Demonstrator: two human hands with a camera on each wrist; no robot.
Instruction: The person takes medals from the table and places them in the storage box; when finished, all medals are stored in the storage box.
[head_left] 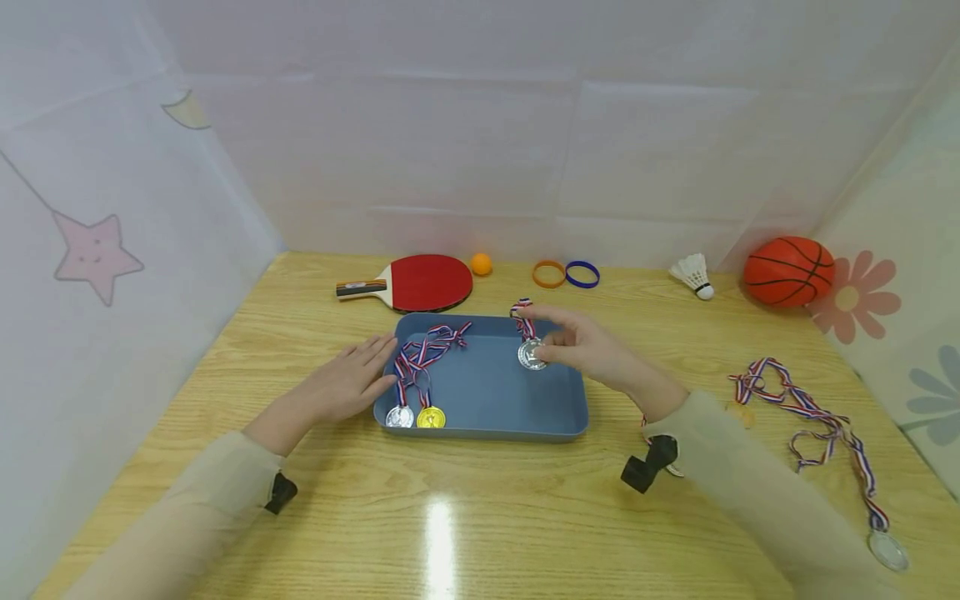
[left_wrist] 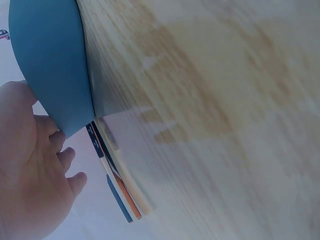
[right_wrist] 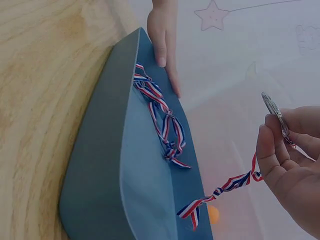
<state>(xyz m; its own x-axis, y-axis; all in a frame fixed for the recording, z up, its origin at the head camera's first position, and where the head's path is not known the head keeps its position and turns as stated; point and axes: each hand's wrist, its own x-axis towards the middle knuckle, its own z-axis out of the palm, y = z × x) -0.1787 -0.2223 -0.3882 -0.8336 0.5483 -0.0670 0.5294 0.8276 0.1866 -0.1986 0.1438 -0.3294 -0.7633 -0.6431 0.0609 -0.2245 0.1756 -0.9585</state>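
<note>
Over the right part of a blue-grey tray [head_left: 487, 434], my right hand [head_left: 588, 346] pinches a silver medal [head_left: 531, 355] between thumb and fingers. Its striped ribbon [right_wrist: 230, 185] hangs from the hand in the right wrist view. With fingers straight, my left hand [head_left: 351, 383] rests against the tray's left rim. Inside the tray, at the left, lie another silver medal [head_left: 400, 417] and a gold medal [head_left: 431, 417], their red, white and blue ribbons [head_left: 420, 354] bunched behind them.
Behind the tray are a red table tennis bat [head_left: 431, 283], an orange ball [head_left: 481, 264], an orange wristband [head_left: 548, 274] and a blue wristband [head_left: 582, 274]. Further right sit a shuttlecock [head_left: 693, 275] and a small basketball [head_left: 789, 272]. More medals lie right, including a silver one [head_left: 888, 550].
</note>
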